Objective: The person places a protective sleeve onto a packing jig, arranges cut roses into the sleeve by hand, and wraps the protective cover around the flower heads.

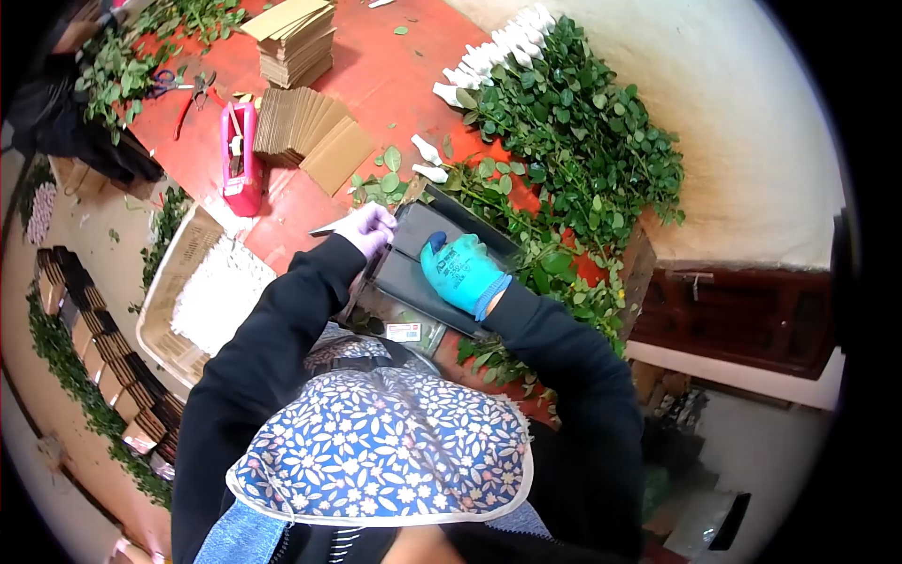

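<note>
My left hand (368, 228), in a thin pale purple glove, is at the left edge of a dark grey box-like holder (437, 299). Its fingers are drawn together, and whatever they pinch is too small to make out. A thin grey strip shows just left of it. My right hand (463, 273), in a teal work glove with a dark blue thumb tip, rests on the holder's right part with bent fingers. What lies under its palm is hidden. A small white label box (403, 332) sits below the holder.
A pink tape dispenser (241, 169), cardboard pieces (338, 155), a cardboard stack (296, 52) and red pruners (195, 99) are on the red table (395, 85). Leafy stems with white-wrapped heads (583, 132) are at the right. A bin of white pieces (221, 296) stands left.
</note>
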The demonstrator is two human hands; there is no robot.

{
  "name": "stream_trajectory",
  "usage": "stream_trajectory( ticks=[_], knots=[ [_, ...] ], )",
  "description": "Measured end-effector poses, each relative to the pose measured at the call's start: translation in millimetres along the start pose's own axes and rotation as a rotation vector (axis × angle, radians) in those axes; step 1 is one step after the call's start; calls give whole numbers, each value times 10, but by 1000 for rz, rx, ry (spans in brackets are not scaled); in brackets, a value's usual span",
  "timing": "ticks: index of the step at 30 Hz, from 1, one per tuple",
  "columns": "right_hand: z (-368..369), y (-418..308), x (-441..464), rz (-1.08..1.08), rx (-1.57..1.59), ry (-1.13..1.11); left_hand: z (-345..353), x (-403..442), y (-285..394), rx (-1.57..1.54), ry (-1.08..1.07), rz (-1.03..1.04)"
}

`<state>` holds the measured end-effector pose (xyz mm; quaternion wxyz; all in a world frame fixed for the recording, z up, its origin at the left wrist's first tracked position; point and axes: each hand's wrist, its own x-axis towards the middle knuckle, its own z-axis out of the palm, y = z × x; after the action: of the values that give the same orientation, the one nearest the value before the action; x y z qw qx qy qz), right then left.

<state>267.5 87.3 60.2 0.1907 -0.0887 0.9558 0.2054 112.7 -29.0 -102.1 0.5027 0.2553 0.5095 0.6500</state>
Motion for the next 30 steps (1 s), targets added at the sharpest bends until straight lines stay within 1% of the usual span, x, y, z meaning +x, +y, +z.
stream_trajectory(
  ticks=[1, 2, 3, 4, 5, 6, 7, 9, 10, 11, 12, 13, 15, 16, 17, 19, 20, 21, 23, 24, 26, 27, 29, 30],
  knots=[
    [3, -8, 1, 17, 16, 7, -44, -18, 160, -171, -26, 55],
    [34, -21, 16, 30, 34, 2, -136, -66, 307, 46, 28, -39],
    [27, -27, 12, 43, 55, -11, -129, -76, 399, 65, 17, -49],
    [11, -27, -8, 35, 7, 37, -70, -64, 464, 264, 59, -106],
    [10, -26, -26, 54, 22, 43, -7, -49, 538, 464, 100, -159],
    [18, -27, -41, 64, -5, 76, 63, -58, 721, 626, 19, -238],
    [38, -34, -52, 76, -32, 108, 187, -108, 870, 670, 19, -185],
    [97, -38, -17, 104, 18, 111, 129, -52, 641, 849, -53, 10],
    [89, -37, -9, 87, 63, 68, 104, -33, 528, 872, -83, 6],
    [104, -35, 2, 70, 111, 27, 74, -17, 421, 832, -51, 154],
    [172, -27, 3, 18, 72, 88, 56, -14, 382, 785, -22, 300],
    [135, -26, -17, 50, 95, 96, 71, -36, 404, 807, -57, 295],
    [63, -1, -68, 60, 130, 135, 115, -76, 449, 392, -36, -29],
    [58, 4, -30, 44, 157, 85, 69, -85, 495, 409, -63, -42],
    [81, 0, -23, 71, 174, 95, 48, -93, 509, 366, -67, -85],
    [59, 9, -34, 31, 234, 66, 18, -110, 499, 272, -65, -172],
    [30, 13, -28, 39, 275, 4, 4, -110, 439, 222, -64, -159],
    [14, 20, -47, 50, 283, 9, 18, -108, 481, 233, -72, -163],
    [-10, 29, -86, 55, 321, -51, 27, -105, 569, 254, -95, -375],
    [-24, 35, -107, 61, 327, -45, 10, -98, 567, 264, -99, -378],
    [-40, 36, -161, 112, 499, 23, -16, -98, 530, 180, -116, -382],
    [-47, 23, -184, 116, 506, 24, -9, -101, 533, 184, -119, -387],
    [-68, -40, -221, 261, 591, -16, -4, -108, 537, 186, -111, -347],
    [-33, -103, -237, 262, 593, -16, -1, -110, 553, 187, -112, -348]
  ],
)
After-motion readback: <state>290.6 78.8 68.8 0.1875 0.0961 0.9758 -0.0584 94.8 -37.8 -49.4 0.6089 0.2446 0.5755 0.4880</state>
